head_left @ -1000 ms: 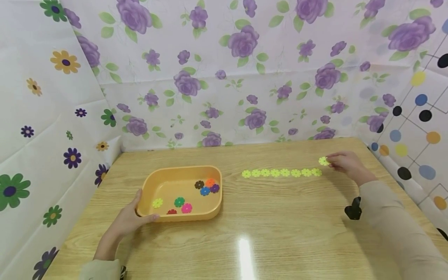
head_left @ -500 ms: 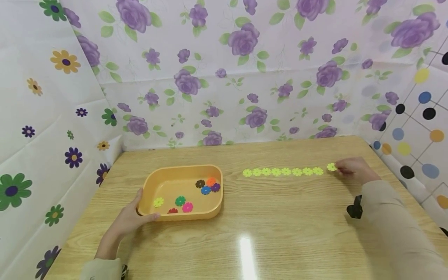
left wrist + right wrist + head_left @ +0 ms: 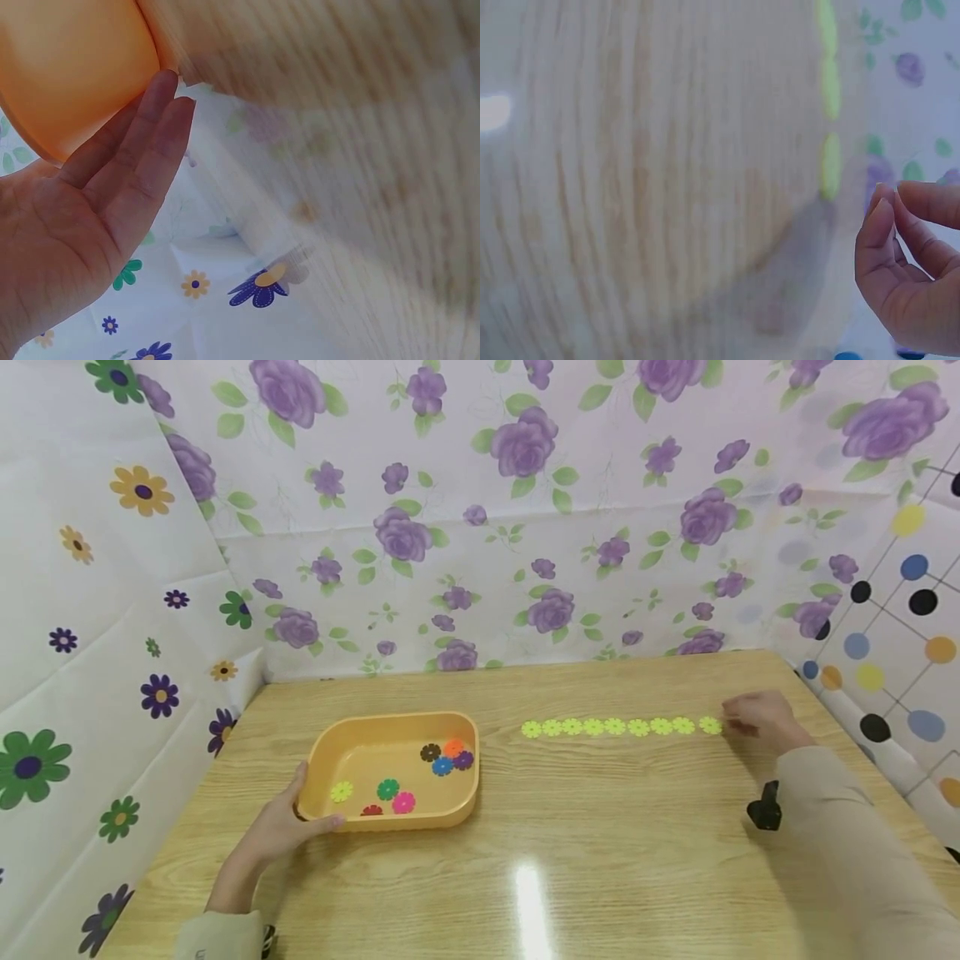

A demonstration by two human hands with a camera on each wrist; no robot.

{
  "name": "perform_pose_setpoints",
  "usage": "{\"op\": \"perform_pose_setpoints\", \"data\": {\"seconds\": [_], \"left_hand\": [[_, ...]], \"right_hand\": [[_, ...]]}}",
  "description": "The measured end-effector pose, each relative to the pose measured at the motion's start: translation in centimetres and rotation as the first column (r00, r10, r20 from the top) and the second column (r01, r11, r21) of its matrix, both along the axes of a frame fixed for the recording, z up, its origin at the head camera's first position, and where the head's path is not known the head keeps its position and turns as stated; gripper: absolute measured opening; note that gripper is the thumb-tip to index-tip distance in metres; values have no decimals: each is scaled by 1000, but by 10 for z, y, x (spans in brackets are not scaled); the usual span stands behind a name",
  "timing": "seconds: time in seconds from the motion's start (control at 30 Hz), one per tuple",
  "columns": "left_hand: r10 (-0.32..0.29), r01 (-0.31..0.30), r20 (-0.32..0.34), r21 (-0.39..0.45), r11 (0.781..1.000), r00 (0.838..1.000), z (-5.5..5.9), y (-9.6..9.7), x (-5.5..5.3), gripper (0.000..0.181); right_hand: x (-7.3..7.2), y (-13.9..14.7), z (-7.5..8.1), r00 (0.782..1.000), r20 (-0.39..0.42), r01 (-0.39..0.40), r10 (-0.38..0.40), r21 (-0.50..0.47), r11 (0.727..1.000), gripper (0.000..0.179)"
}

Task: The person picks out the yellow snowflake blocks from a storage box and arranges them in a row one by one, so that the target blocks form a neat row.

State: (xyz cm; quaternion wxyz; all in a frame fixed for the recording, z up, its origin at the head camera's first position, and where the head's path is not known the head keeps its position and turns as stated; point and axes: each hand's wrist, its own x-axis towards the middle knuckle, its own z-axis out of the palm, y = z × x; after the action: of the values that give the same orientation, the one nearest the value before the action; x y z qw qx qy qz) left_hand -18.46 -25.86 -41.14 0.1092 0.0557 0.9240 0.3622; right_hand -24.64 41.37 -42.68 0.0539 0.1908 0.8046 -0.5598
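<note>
My left hand [image 3: 270, 827] holds the orange plastic tray [image 3: 390, 822] at its near left corner. Its thumb lies along the front rim, and the fingers lie against the outside of the left wall, as the left wrist view shows. At the right, my right hand [image 3: 765, 718] is just beyond the end of a row of yellow-green snowflake discs [image 3: 593, 727]. The last disc [image 3: 709, 725] lies flat by its fingertips, a small gap from its neighbour. In the right wrist view, thumb and fingers [image 3: 877, 225] are bent loosely with nothing between them.
Inside the tray lie a yellow disc [image 3: 342, 791], a green disc [image 3: 387, 789], a pink disc [image 3: 404, 802] and several others. The wooden table [image 3: 615, 860] ends at a flowered cloth [image 3: 450, 552] behind. A black wrist device [image 3: 765, 807] hangs below the right sleeve.
My right hand has lowered the last yellow-green disc onto the table at the row's right end and let go of it. My left hand stays on the tray.
</note>
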Motion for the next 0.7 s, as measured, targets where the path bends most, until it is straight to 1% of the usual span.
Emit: {"op": "perform_pose_setpoints", "data": {"seconds": [0.1,0.2,0.33,0.47,0.7], "left_hand": [[0,0,-8,-6,1000,1000,1,0,0,112],[2,-2,-10,-18,1000,1000,2,0,0,113],[1,-2,-14,-24,1000,1000,3,0,0,113],[0,0,-16,-20,1000,1000,1,0,0,113],[0,0,-22,-11,1000,1000,0,0,1,113]], "right_hand": [[2,-7,8,998,-16,-58,59,35,998,46],[4,-18,17,995,-19,-97,98,57,994,47],[5,-36,25,990,-50,-129,132,48,990,47],[4,-54,31,982,-79,-166,170,49,985,48],[2,-85,36,969,-94,-224,227,42,974,48]]}}
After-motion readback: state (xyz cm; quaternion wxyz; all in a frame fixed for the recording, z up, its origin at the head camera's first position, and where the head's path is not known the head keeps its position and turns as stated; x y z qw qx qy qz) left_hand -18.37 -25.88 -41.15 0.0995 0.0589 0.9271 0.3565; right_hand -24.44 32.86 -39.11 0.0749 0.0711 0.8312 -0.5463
